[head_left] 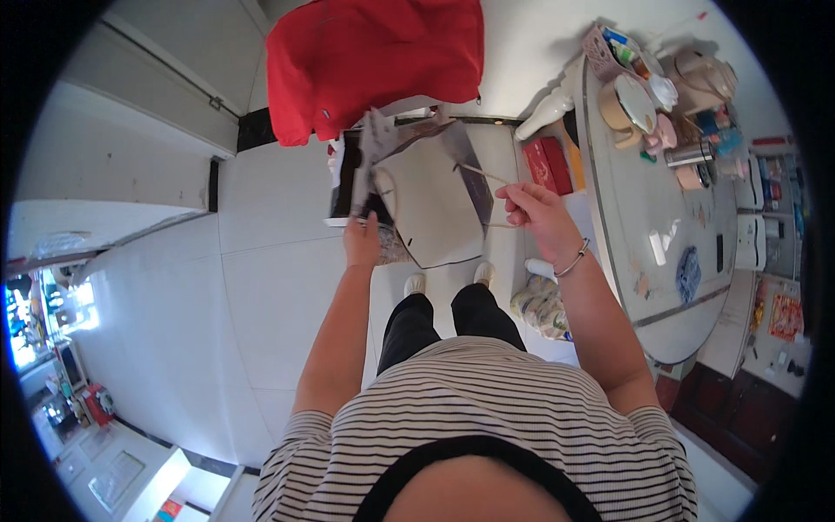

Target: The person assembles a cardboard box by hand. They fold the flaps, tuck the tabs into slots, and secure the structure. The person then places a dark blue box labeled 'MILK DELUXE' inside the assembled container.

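A large shopping bag [439, 204] with a pale inside and greyish-purple sides stands in front of my feet, its mouth facing up. My right hand [535, 209] is closed on the bag's cord handle, drawing it out to the right. At the bag's left side, my left hand [362, 238] grips the edge of the grey side panel, fingers partly hidden. Behind that panel is a dark open box [345, 178] with a white rim. Clear crinkled plastic [393, 247] shows below the bag, near my left hand.
Red cloth [374, 56] drapes over something beyond the bag. On the right, a marble-patterned table [635, 235] carries a pink basket [600, 54], a lidded pot [628, 104], cups and a dark phone [719, 252]. A red box [548, 165] and a filled plastic bag [541, 306] sit beside it.
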`<state>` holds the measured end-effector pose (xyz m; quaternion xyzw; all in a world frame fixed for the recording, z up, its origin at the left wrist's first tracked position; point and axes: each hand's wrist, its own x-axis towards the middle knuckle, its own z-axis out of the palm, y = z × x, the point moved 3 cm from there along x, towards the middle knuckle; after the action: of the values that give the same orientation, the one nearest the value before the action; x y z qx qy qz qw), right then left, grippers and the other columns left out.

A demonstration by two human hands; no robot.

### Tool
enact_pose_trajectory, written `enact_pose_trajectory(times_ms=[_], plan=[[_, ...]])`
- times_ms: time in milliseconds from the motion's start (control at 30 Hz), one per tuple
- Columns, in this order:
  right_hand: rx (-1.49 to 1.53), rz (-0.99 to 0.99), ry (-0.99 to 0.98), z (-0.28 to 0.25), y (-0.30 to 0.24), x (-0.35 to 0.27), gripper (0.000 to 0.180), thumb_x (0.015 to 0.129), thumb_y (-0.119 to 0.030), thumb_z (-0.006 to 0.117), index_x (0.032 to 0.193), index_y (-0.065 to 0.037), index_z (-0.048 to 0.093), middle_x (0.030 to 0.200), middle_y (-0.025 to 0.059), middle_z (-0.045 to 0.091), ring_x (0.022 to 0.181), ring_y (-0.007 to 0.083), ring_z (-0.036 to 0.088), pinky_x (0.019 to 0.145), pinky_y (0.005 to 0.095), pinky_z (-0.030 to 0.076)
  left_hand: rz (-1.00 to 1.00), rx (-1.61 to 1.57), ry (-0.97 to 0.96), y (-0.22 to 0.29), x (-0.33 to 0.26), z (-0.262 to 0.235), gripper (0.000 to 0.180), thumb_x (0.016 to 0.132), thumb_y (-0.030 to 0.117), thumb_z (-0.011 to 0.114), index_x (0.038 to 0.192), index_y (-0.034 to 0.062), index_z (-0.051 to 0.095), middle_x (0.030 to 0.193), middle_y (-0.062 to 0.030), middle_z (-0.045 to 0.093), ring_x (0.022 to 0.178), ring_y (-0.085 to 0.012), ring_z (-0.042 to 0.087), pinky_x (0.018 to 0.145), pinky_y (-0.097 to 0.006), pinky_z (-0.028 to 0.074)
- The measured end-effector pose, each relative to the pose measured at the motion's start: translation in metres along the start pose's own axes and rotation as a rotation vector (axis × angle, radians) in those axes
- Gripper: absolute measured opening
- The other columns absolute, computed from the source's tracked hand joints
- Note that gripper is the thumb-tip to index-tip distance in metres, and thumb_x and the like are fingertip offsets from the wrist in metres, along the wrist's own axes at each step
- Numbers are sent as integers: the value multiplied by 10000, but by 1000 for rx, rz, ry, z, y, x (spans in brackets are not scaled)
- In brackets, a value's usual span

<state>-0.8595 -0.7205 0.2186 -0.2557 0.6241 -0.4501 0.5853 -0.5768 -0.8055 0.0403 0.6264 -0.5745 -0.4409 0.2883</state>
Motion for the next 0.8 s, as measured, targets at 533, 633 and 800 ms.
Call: enact_pose_trajectory(times_ms=[533, 633, 800], plan=[[344, 158, -253, -29, -27, 44, 206, 935, -207, 549, 981, -26, 637, 753, -20, 571, 652, 62, 547, 719, 313, 539, 329, 266, 209, 110, -76, 36, 513, 753, 190, 717, 1174, 12, 486, 1166, -168, 512, 1092, -353, 491, 911, -417, 409], [433, 161, -335, -35, -41, 38, 202, 945, -193, 528, 980, -23, 631, 781, -8, 574, 689, 76, 566, 752, 327, 541, 423, 165, -10, 163, -72, 67, 465, 756, 238, 725, 1119, 20, 535, 1114, -162, 561, 1015, -333, 541, 866, -416, 440], [337, -105, -482, -29, -71, 21, 216, 968, -159, 472, 1042, -6, 605, 920, 38, 605, 807, 103, 589, 821, 312, 513, 196, 253, -412, 192, -50, 101, 332, 810, 248, 687, 1038, 22, 599, 874, -163, 634, 787, -303, 596, 740, -382, 480]])
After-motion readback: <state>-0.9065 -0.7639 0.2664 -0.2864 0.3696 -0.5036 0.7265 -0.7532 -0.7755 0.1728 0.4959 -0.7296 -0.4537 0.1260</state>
